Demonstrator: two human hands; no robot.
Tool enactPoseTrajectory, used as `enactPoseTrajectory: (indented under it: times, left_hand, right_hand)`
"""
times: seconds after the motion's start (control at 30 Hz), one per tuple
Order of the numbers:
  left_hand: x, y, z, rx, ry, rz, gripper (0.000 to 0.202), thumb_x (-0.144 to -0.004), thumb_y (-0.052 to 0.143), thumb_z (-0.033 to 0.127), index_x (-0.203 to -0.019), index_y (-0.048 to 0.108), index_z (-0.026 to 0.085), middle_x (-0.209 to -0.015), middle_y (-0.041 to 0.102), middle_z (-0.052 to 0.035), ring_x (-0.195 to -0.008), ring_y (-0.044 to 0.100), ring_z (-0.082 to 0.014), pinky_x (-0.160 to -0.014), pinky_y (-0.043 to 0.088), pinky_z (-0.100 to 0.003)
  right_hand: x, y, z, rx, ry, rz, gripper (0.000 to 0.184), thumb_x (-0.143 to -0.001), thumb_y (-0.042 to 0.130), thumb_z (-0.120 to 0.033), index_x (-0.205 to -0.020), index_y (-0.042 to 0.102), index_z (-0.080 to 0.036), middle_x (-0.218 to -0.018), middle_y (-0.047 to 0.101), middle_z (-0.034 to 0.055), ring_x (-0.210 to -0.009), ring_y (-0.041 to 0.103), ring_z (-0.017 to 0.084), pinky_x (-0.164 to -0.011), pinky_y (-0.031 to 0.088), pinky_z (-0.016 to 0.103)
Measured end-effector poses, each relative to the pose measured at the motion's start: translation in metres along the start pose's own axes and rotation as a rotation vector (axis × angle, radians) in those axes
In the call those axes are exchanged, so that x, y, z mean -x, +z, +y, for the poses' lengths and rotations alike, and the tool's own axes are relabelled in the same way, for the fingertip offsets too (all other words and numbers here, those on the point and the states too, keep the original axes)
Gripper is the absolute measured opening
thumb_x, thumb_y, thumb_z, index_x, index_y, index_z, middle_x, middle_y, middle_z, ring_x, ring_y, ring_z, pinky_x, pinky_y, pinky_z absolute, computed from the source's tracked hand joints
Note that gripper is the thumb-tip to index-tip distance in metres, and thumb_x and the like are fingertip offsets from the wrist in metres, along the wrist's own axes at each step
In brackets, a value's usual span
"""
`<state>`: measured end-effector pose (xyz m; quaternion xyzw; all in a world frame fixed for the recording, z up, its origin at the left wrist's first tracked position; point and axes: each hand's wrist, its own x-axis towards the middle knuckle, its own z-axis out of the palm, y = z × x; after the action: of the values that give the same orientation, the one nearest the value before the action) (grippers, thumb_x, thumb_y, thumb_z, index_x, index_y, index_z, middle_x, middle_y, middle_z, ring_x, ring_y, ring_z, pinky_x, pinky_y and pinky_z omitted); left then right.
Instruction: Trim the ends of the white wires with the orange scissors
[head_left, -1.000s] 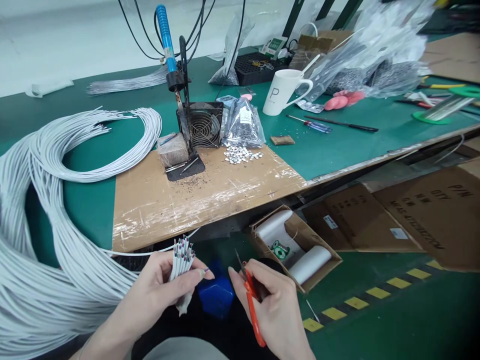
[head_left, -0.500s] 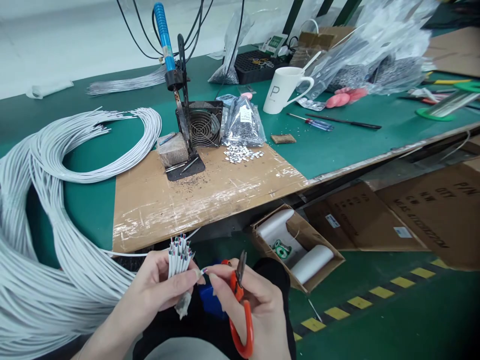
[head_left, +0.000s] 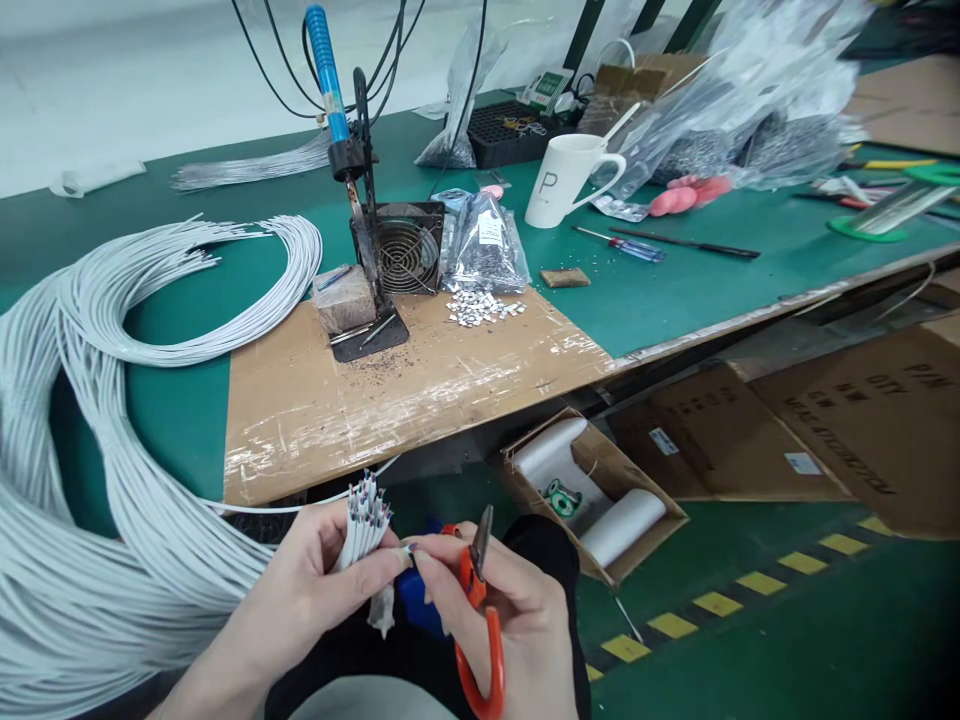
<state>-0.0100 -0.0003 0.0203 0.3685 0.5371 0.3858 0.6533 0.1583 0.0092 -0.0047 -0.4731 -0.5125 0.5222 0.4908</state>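
At lower centre, my left hand grips the bundle of slim white plastic-sheathed cables; my right hand holds orange-handled metal scissors. Probably light, springy; best pinched near the tips.

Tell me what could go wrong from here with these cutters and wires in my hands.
Your right hand holds orange-handled cutters while its thumb and forefinger work at a small wire end, so the exposed blades could nick a finger. Your left hand grips a whole bundle of white cables beside that same end, so a few might slip loose.
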Motion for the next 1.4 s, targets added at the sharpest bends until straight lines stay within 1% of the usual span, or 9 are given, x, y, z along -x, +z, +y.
enactPoseTrajectory:
  times: [0.17, 0.47, 0.63, 0.83, 0.9, 1.03, 1.2, 1.27, 1.4]
  left_hand:
    - [-0.003, -0.002, -0.003, -0.013, -0.006, -0.028, 0.041, -0.086, 0.081, 0.053, -0.078, 0.061, 0.018, -0.052, 0.041, 0.0104, -0.044, 0.025, -0.0057, -0.043, 0.019, -0.021]
    - [-0.002, -0.002, -0.006, -0.024, 0.016, -0.019, 0.038, -0.086, 0.081, 0.051, -0.080, 0.062, 0.018, -0.052, 0.042, 0.0105, -0.044, 0.028, -0.0058, -0.042, 0.021, -0.019]
    - [-0.003, -0.003, -0.005, -0.025, 0.046, -0.016, 0.035, -0.085, 0.083, 0.045, -0.078, 0.063, 0.017, -0.056, 0.046, 0.0086, -0.049, 0.035, -0.0072, -0.046, 0.028, -0.019]
    - [-0.002, -0.003, -0.005, -0.067, 0.013, -0.021, 0.032, -0.085, 0.082, 0.042, -0.078, 0.062, 0.017, -0.060, 0.054, 0.0057, -0.053, 0.046, -0.0099, -0.052, 0.035, -0.021]
    - [0.000, -0.003, -0.004, -0.110, -0.015, -0.026, 0.031, -0.086, 0.080, 0.042, -0.078, 0.063, 0.017, -0.060, 0.053, 0.0054, -0.053, 0.044, -0.0102, -0.052, 0.034, -0.022]
    - [0.001, 0.000, -0.001, -0.221, -0.068, -0.055, 0.027, -0.086, 0.075, 0.038, -0.077, 0.063, 0.016, -0.063, 0.047, 0.0054, -0.059, 0.036, -0.0116, -0.055, 0.029, -0.024]
    - [0.002, 0.003, 0.008, -0.333, -0.052, -0.099, 0.026, -0.089, 0.067, 0.029, -0.068, 0.058, 0.017, -0.063, 0.044, 0.0050, -0.063, 0.035, -0.0134, -0.059, 0.030, -0.026]
    - [0.002, 0.003, 0.009, -0.322, -0.052, -0.080, 0.025, -0.090, 0.068, 0.033, -0.071, 0.061, 0.017, -0.065, 0.047, 0.0044, -0.064, 0.038, -0.0139, -0.060, 0.032, -0.026]
    - [0.001, -0.001, 0.006, -0.301, -0.028, -0.044, 0.026, -0.090, 0.070, 0.038, -0.077, 0.065, 0.017, -0.066, 0.049, 0.0045, -0.062, 0.037, -0.0133, -0.058, 0.032, -0.025]
  right_hand:
    - [0.002, 0.002, 0.001, -0.033, -0.013, 0.027, 0.011, -0.086, 0.077, -0.027, -0.085, 0.087, -0.027, -0.062, 0.058, -0.0006, -0.054, 0.053, 0.012, -0.049, 0.042, 0.023]
    - [0.004, 0.004, 0.002, -0.054, -0.080, 0.057, 0.017, -0.086, 0.075, -0.018, -0.090, 0.087, -0.029, -0.063, 0.061, -0.0014, -0.054, 0.054, 0.012, -0.050, 0.041, 0.023]
    - [0.002, 0.002, 0.000, -0.052, -0.032, 0.042, 0.013, -0.084, 0.076, -0.020, -0.085, 0.087, -0.026, -0.062, 0.060, -0.0004, -0.054, 0.054, 0.013, -0.051, 0.041, 0.024]
    - [-0.001, 0.003, 0.000, -0.048, 0.009, 0.008, 0.016, -0.085, 0.072, -0.024, -0.076, 0.085, -0.025, -0.060, 0.061, -0.0005, -0.053, 0.051, 0.012, -0.051, 0.040, 0.023]
    - [-0.003, 0.001, 0.001, -0.022, -0.003, -0.027, 0.019, -0.084, 0.069, -0.023, -0.071, 0.082, -0.023, -0.057, 0.060, -0.0008, -0.052, 0.050, 0.012, -0.050, 0.040, 0.023]
    - [-0.008, -0.012, -0.001, 0.128, -0.077, -0.195, 0.018, -0.079, 0.067, -0.017, -0.063, 0.074, -0.018, -0.055, 0.055, -0.0026, -0.047, 0.045, 0.009, -0.044, 0.033, 0.021]
    - [-0.015, -0.028, -0.008, 0.381, -0.159, -0.334, 0.029, -0.084, 0.064, -0.014, -0.056, 0.056, -0.018, -0.058, 0.045, -0.0039, -0.053, 0.039, 0.009, -0.048, 0.027, 0.023]
    - [-0.017, -0.029, -0.007, 0.292, -0.087, -0.346, 0.030, -0.087, 0.065, -0.019, -0.057, 0.059, -0.018, -0.059, 0.047, -0.0035, -0.054, 0.038, 0.009, -0.048, 0.027, 0.023]
    - [-0.014, -0.023, -0.006, -0.006, 0.184, -0.318, 0.018, -0.086, 0.072, -0.028, -0.071, 0.075, -0.018, -0.065, 0.060, -0.0004, -0.058, 0.044, 0.011, -0.051, 0.034, 0.022]
